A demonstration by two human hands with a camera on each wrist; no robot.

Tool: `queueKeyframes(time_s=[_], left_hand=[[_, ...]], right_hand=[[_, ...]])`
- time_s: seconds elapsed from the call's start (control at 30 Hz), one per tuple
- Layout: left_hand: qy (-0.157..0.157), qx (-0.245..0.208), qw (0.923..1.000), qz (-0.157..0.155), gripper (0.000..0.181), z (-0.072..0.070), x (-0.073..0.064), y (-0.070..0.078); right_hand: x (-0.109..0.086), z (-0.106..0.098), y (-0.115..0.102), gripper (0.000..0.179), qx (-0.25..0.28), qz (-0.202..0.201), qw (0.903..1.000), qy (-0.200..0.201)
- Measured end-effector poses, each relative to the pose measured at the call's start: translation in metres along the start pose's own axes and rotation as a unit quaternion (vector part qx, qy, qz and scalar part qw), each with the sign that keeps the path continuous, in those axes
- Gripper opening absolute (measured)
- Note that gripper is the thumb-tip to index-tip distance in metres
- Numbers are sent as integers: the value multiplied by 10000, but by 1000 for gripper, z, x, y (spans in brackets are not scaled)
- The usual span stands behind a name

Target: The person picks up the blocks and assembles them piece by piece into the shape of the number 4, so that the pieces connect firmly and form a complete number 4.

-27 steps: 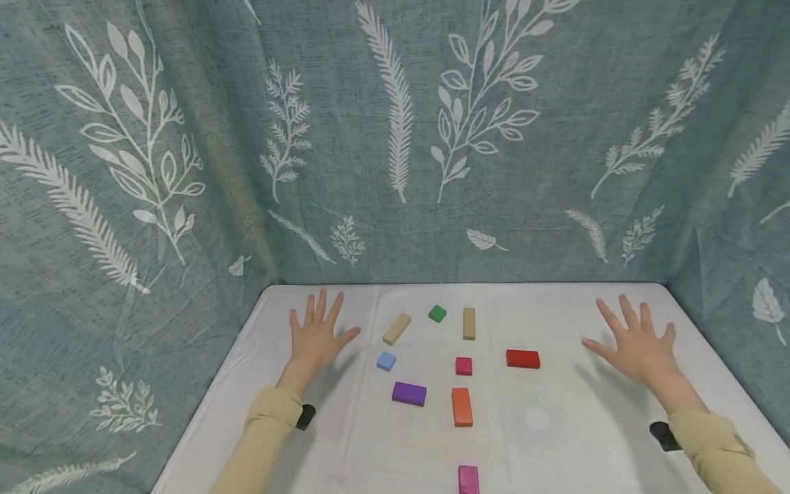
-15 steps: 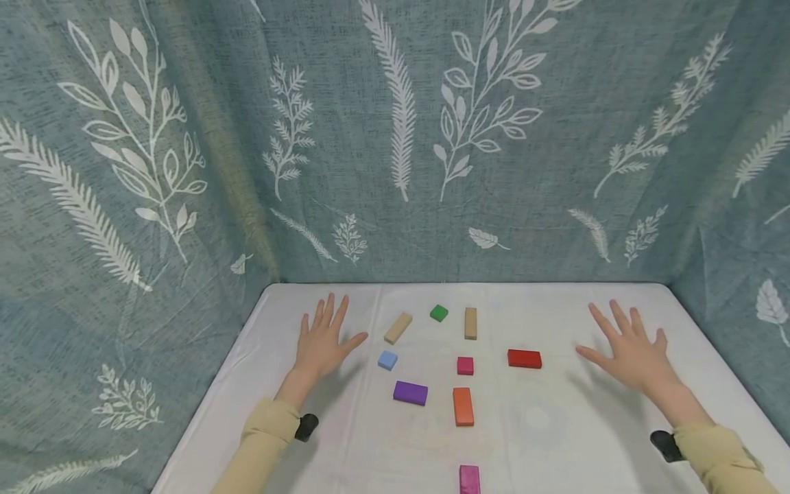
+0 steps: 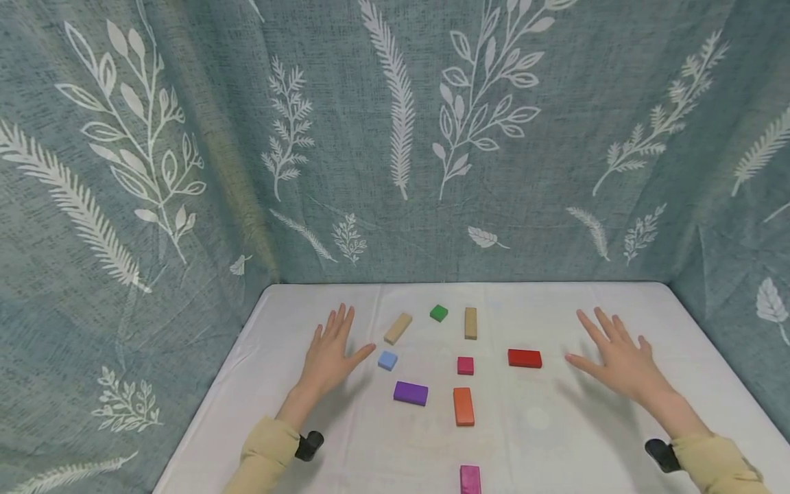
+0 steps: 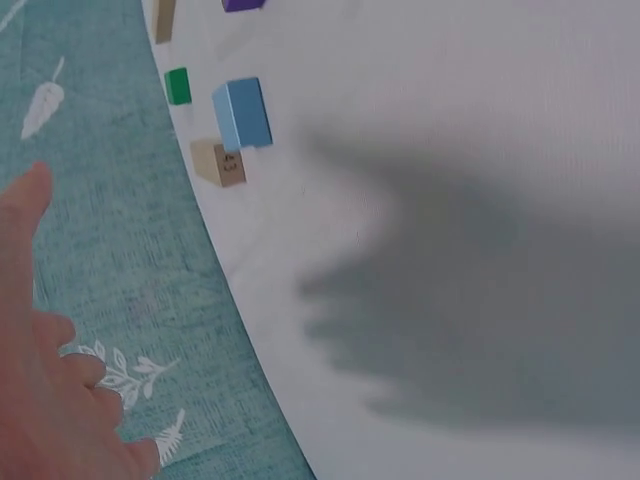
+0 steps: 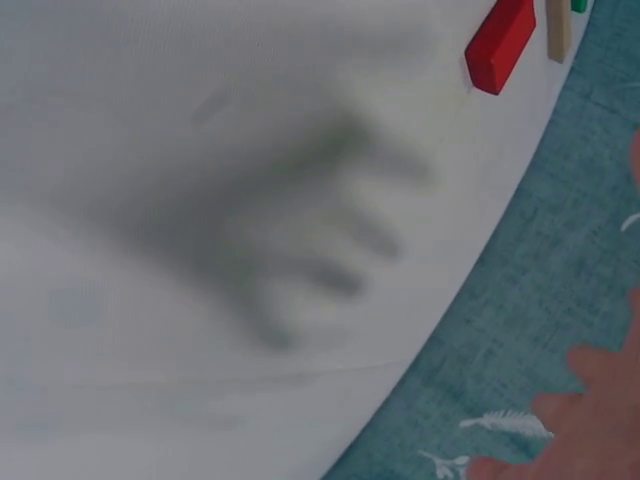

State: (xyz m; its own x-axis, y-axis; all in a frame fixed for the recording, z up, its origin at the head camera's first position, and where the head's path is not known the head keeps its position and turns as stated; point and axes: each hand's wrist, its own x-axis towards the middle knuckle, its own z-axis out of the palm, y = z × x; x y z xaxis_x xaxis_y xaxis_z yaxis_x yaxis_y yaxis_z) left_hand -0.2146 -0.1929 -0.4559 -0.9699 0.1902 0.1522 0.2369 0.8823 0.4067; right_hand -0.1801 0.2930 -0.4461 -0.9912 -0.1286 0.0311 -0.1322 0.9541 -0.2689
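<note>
My left hand (image 3: 327, 355) hovers above the left part of the table with its fingers extended, holding nothing. Closest to its thumb lies a light blue block (image 3: 387, 361); a natural wood block (image 3: 398, 328) and a purple block (image 3: 410, 393) are also near. Over the right side hangs my right hand (image 3: 626, 363), fingers spread and nothing in it. The red block (image 3: 524, 358) is the nearest thing to that hand, a gap to its left. In the left wrist view the light blue block (image 4: 243, 113) partly covers a wood block (image 4: 219, 163) marked with digits.
A green block (image 3: 439, 313), another wood block (image 3: 470, 323), a crimson block (image 3: 465, 366), an orange block (image 3: 463, 407) and a magenta block (image 3: 470, 479) lie mid-table. The white tabletop (image 3: 543, 439) ends against a blue-green leaf-patterned curtain (image 3: 395, 233). Both wrists wear black devices (image 3: 309, 446).
Both hands have moved inward over the table and slightly toward the person, the left to the right and the right to the left. The blocks stay where they lay.
</note>
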Motion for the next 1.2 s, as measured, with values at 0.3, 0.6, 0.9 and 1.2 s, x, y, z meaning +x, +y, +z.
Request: queueKeyframes(time_s=[0.3, 0.6, 0.9, 1.2], left_hand=[[65, -260, 9996, 100, 86, 4, -4, 7], [68, -860, 9962, 129, 83, 7, -12, 18], [-157, -1693, 9853, 130, 84, 10, -24, 36], [-238, -2124, 9761, 384, 77, 14, -35, 54]], right_hand=[[-1, 3, -8, 92, 139, -118, 9998, 3], [1, 9, -16, 92, 527, -437, 9976, 54], [-2, 15, -31, 89, 1280, -749, 9889, -45], [-3, 24, -47, 85, 1935, -700, 9777, -414]])
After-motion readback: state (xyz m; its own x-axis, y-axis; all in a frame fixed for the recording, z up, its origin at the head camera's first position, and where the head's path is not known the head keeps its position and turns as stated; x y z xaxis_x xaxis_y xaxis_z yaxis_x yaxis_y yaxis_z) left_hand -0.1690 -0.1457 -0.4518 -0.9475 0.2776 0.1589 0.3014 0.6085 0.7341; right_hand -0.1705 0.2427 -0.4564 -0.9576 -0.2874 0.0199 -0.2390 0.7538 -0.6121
